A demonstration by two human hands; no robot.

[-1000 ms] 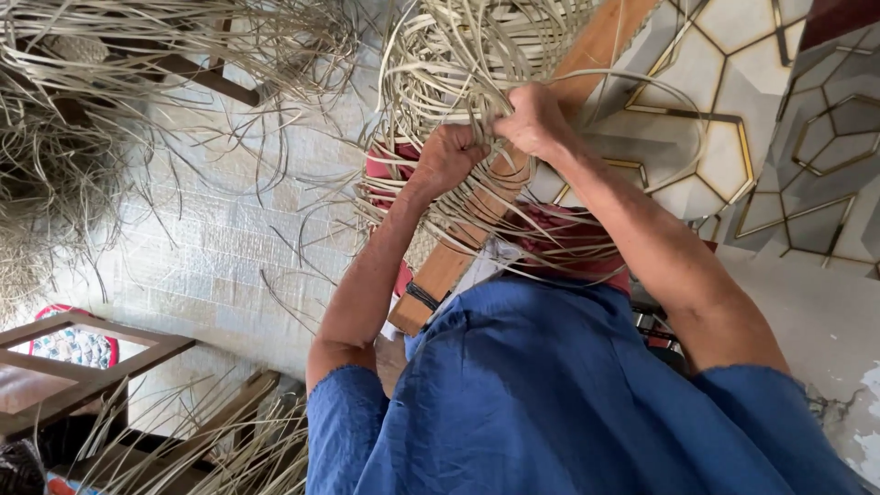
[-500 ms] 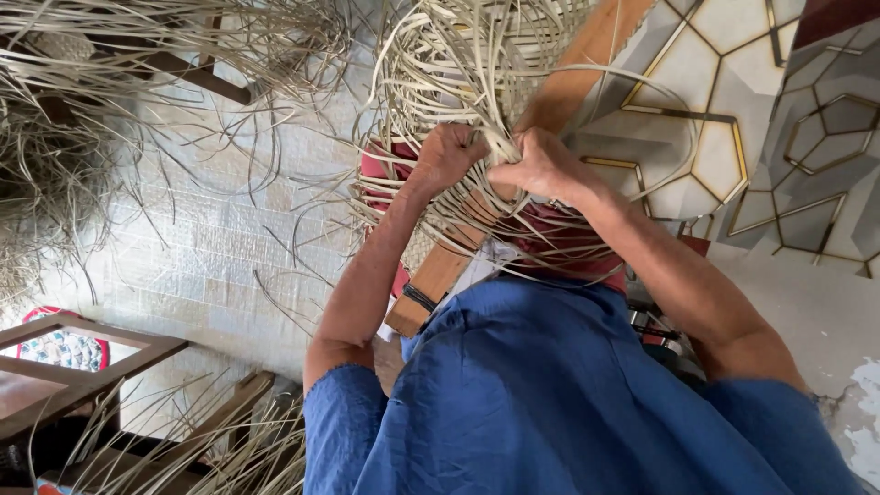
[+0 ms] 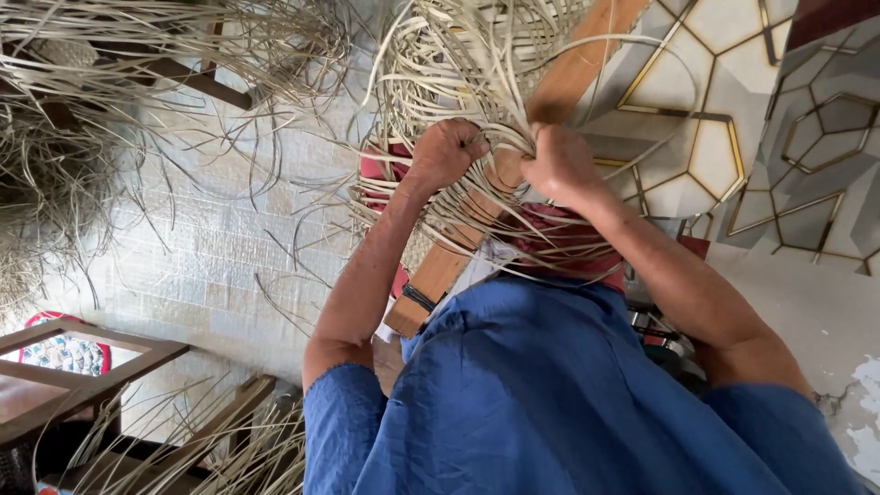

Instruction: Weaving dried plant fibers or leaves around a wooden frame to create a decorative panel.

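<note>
Both grips are closed on cane. My left hand (image 3: 446, 151) is fisted round a bunch of pale cane strips (image 3: 458, 73); my right hand (image 3: 559, 165) sits just beside it, knuckles nearly touching, fingers pinched tight on strands from the same bunch. The two fists meet right over the wooden frame rail (image 3: 486, 206), which runs diagonally under them.

Just above the grips the strips fan out in loose loops. Further up, near the top edge, there's a patch of finished woven panel (image 3: 518, 23) on the frame, so I judge some weaving is done, but w/ this many free ends hanging around the fists a good part is left. How much exactly, can't tell; most of the panel is out of view.

Below the grips: red cloth (image 3: 568, 243) under the strands, then my blue shirt (image 3: 550, 394). Out to the left of the grips, tiled floor (image 3: 211, 247) w/ stray strips, a big heap of loose cane (image 3: 55, 174) farther off, and a wooden stool frame (image 3: 92, 357) lower left. To the right, a wall w/ gold hexagon pattern (image 3: 733, 137).

Vs. half a sec ago: right hand has slid up & closer to the left, pulling its strands tighter; a sec ago it was higher still and further up the rail. Left hand barely shifted.
</note>
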